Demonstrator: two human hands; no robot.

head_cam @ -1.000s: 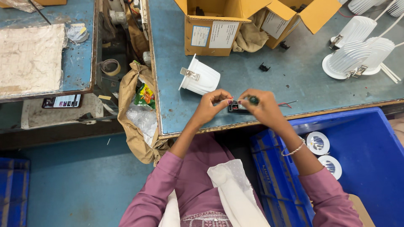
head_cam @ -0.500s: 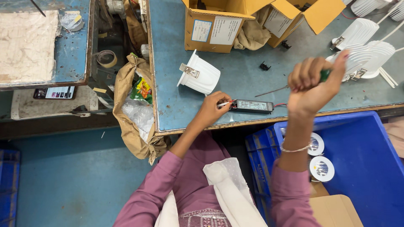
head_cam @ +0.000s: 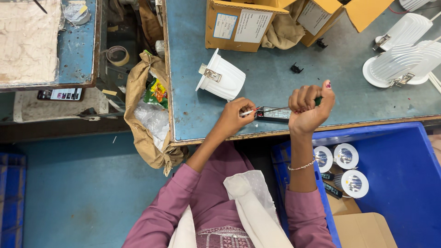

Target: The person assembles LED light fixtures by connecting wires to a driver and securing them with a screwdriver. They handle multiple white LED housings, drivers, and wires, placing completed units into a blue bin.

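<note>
Left hand (head_cam: 235, 115): fingertips pinched on thin red and white wires at the end of a small black rectangular driver box (head_cam: 274, 114), which lies near the front edge of the blue-grey worktable (head_cam: 275, 73). Right hand (head_cam: 308, 106): fisted around a green-handled screwdriver (head_cam: 318, 101), above the box. White ribbed downlight housing (head_cam: 221, 76): on its side, just behind the left hand.
</note>
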